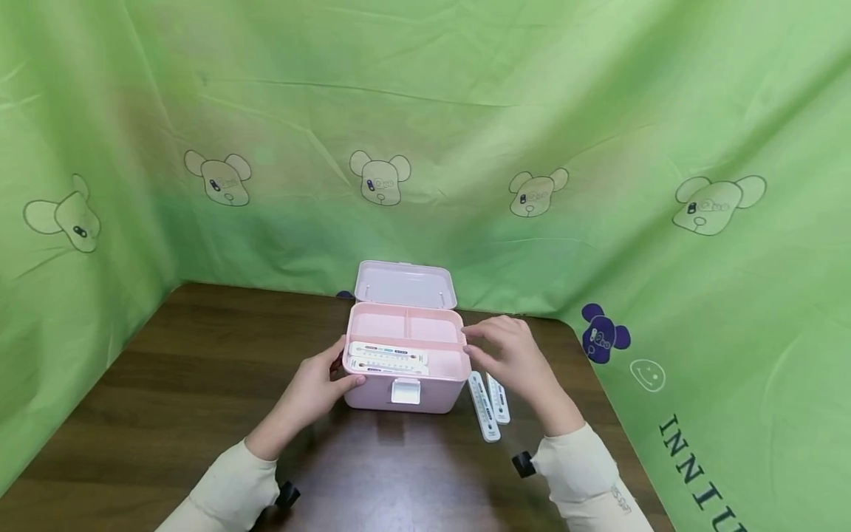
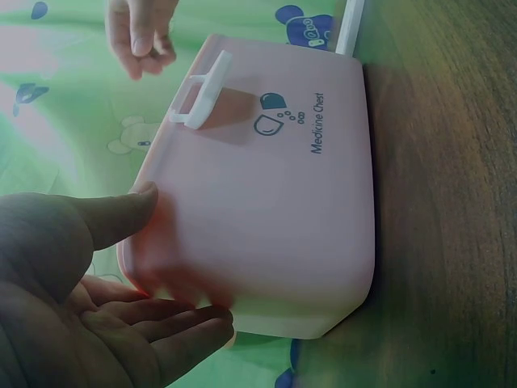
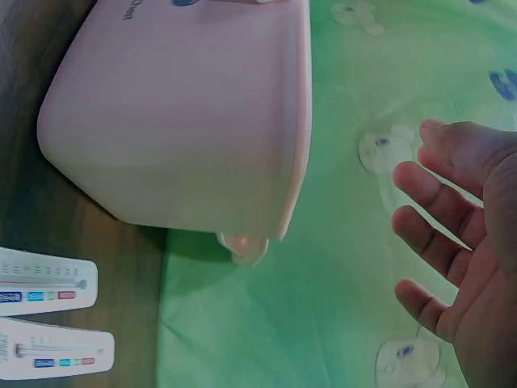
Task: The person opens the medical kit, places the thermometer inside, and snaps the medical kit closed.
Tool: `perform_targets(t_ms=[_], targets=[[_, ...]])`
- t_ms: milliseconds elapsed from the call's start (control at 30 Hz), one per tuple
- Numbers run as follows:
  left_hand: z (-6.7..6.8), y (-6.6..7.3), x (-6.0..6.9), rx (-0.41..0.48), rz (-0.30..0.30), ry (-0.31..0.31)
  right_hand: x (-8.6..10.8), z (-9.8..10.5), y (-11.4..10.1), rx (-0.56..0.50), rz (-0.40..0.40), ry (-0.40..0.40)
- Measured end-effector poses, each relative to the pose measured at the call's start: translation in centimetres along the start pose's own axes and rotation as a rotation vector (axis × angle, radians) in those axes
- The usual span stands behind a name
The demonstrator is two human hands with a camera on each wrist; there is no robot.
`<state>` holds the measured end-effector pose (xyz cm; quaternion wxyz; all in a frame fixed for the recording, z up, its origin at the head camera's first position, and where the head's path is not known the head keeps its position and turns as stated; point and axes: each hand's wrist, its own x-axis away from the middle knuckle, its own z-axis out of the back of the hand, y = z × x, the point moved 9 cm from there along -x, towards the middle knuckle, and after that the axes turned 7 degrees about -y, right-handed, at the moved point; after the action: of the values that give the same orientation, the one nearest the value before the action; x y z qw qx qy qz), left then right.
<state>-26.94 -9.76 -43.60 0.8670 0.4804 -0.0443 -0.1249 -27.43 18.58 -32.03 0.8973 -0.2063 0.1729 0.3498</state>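
A pink medicine box (image 1: 372,394) stands on the table with its lid (image 1: 405,284) tipped back. Two white thermometers (image 1: 388,353) lie side by side in its front compartment; the two rear compartments show bare floors. My left hand (image 1: 312,386) holds the box's front left corner, thumb on the front and fingers along the side, as the left wrist view shows. Near the right rim my right hand (image 1: 512,355) hovers, fingers loosely bent and holding nothing; the right wrist view shows it apart from the box. Two more thermometers (image 1: 484,406) lie on the table below it.
The brown wooden table (image 1: 219,355) has green printed cloth (image 1: 465,96) hanging behind it and at both sides. On the box's front is a white latch (image 1: 405,391), swung outward. Black wrist straps (image 1: 523,464) show at the sleeves.
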Motion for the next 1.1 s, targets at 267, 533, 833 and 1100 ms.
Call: perform_targets(t_ms=[267, 533, 833, 1100], targets=[[0.1, -0.5, 0.1, 0.008, 0.006, 0.002, 3.2, 0.5, 1.3, -0.053, -0.104, 0.087], [-0.2, -0.6, 0.2, 0.018, 0.004, -0.004, 6.7, 0.3, 2.8, -0.029, -0.214, 0.166], [-0.1, -0.3, 0.1, 0.009, -0.006, -0.01, 10.0, -0.7, 4.8, -0.018, -0.346, 0.221], [-0.2, -0.1, 0.1, -0.002, 0.004, -0.019, 12.5, -1.9, 6.1, -0.019, -0.493, 0.252]])
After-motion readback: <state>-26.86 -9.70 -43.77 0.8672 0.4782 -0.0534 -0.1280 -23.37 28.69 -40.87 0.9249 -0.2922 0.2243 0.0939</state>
